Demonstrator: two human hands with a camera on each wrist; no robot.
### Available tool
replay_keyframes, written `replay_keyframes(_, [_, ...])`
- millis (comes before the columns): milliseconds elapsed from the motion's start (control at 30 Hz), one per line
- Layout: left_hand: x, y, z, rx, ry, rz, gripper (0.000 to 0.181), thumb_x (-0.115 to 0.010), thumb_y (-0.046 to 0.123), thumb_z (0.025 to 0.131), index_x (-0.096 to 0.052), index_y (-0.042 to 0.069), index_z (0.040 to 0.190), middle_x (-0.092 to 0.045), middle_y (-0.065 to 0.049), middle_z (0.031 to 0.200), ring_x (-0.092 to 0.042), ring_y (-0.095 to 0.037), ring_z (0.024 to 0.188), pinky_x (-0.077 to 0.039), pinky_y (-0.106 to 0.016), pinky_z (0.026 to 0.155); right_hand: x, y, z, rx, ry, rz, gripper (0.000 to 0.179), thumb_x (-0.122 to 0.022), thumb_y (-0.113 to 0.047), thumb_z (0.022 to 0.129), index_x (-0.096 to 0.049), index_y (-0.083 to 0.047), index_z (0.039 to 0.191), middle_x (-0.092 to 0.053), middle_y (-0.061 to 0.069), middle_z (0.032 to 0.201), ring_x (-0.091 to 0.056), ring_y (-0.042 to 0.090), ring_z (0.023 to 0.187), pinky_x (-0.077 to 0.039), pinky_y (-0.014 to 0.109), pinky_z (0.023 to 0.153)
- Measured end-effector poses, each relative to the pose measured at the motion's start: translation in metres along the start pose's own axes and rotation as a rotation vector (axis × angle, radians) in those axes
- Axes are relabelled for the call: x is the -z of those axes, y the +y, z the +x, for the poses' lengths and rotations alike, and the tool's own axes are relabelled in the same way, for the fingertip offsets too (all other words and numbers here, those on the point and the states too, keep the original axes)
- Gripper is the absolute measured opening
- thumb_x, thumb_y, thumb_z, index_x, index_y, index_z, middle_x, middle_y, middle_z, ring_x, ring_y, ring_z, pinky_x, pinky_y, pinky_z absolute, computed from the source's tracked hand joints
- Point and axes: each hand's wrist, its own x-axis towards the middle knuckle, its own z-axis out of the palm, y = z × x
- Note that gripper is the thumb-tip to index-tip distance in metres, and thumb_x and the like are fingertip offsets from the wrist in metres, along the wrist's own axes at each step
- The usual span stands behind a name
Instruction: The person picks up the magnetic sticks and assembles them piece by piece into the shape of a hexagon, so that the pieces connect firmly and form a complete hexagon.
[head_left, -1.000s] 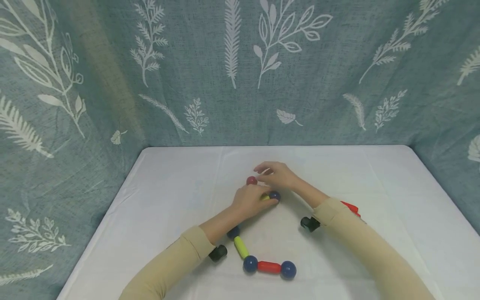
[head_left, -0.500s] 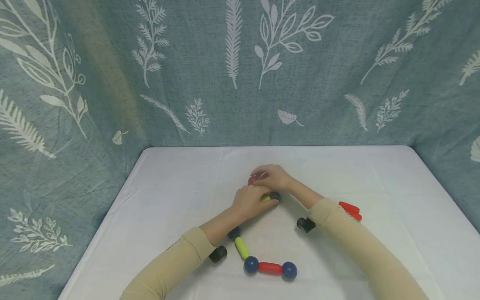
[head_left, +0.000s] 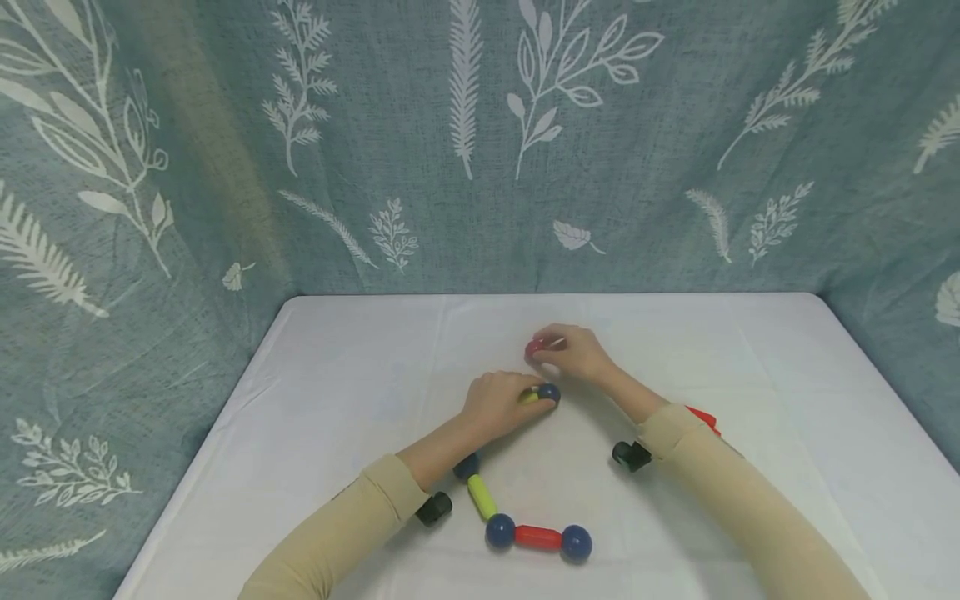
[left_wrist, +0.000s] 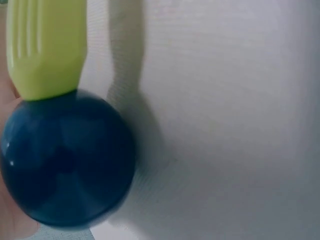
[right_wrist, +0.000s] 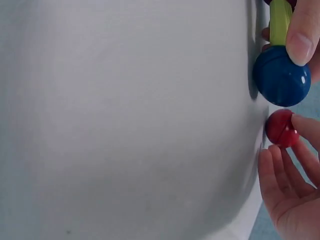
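With thumb and fingers my left hand (head_left: 498,402) grips a yellow-green rod (left_wrist: 47,47) near the blue ball (left_wrist: 67,160) at its end. In the right wrist view the left thumb touches that ball. My right hand (head_left: 577,354) pinches a red ball (right_wrist: 282,128) a short way beyond the blue one, with a gap between the two balls in the head view. A joined chain lies nearer the front: a blue ball (head_left: 467,467), a yellow-green rod (head_left: 482,497), a second blue ball (head_left: 500,531), a red rod (head_left: 538,537) and a third blue ball (head_left: 577,543). The left forearm hides part of it.
Red rods (head_left: 703,417) lie on the white-covered table (head_left: 360,350) at the right, partly behind the right sleeve. A black wrist camera (head_left: 435,508) shows at the left sleeve, another (head_left: 632,455) at the right. Patterned cloth (head_left: 480,233) hangs behind the table.
The right hand took hold of the red ball beside the left hand and moved it to the right and slightly farther back. The left hand has stayed in place.
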Motion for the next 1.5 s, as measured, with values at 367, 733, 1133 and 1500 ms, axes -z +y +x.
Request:
replay_keyframes(367, [-0.001, -0.001, 0.0, 0.016, -0.019, 0.0, 0.037, -0.064, 0.048, 0.091, -0.073, 0.02, 0.113, -0.051, 0.011, 0.062, -0.046, -0.006, 0.058, -0.033, -0.021, 0.052, 0.013, 0.006, -0.013, -0.003, 0.006, 0.0, 0.04, -0.068, -0.023, 0.091, -0.061, -0.004, 0.126, -0.065, 0.017, 0.118, -0.063, 0.036, 0.109, -0.051, 0.045, 0.088])
replay_keyframes(733, [0.0, -0.001, 0.002, 0.061, -0.032, -0.038, 0.042, -0.065, 0.051, 0.089, -0.071, 0.02, 0.117, -0.072, 0.003, 0.094, -0.064, -0.013, 0.08, -0.049, -0.027, 0.068, 0.098, 0.05, -0.1, 0.046, -0.08, -0.219, 0.022, -0.068, -0.016, 0.091, -0.07, -0.004, 0.109, -0.069, 0.008, 0.104, -0.063, 0.029, 0.097, -0.052, 0.042, 0.079])
replay_keyframes(1133, [-0.002, -0.004, 0.006, 0.085, -0.065, -0.081, 0.044, -0.067, 0.052, 0.086, -0.07, 0.021, 0.117, -0.072, 0.004, 0.093, -0.061, -0.01, 0.077, -0.047, -0.026, 0.068, 0.12, 0.088, -0.151, -0.155, -0.107, -0.221, 0.024, -0.07, -0.017, 0.088, -0.07, -0.003, 0.108, -0.069, 0.007, 0.1, -0.06, 0.025, 0.09, -0.051, 0.036, 0.073])
replay_keyframes(1500, [-0.004, -0.007, 0.007, 0.102, -0.07, -0.105, 0.045, -0.069, 0.052, 0.085, -0.07, 0.022, 0.119, -0.072, 0.004, 0.096, -0.063, -0.012, 0.084, -0.048, -0.028, 0.072, 0.09, 0.067, -0.123, -0.011, -0.026, -0.218, 0.026, -0.073, -0.017, 0.087, -0.07, -0.004, 0.109, -0.069, 0.007, 0.1, -0.063, 0.025, 0.09, -0.052, 0.038, 0.074])
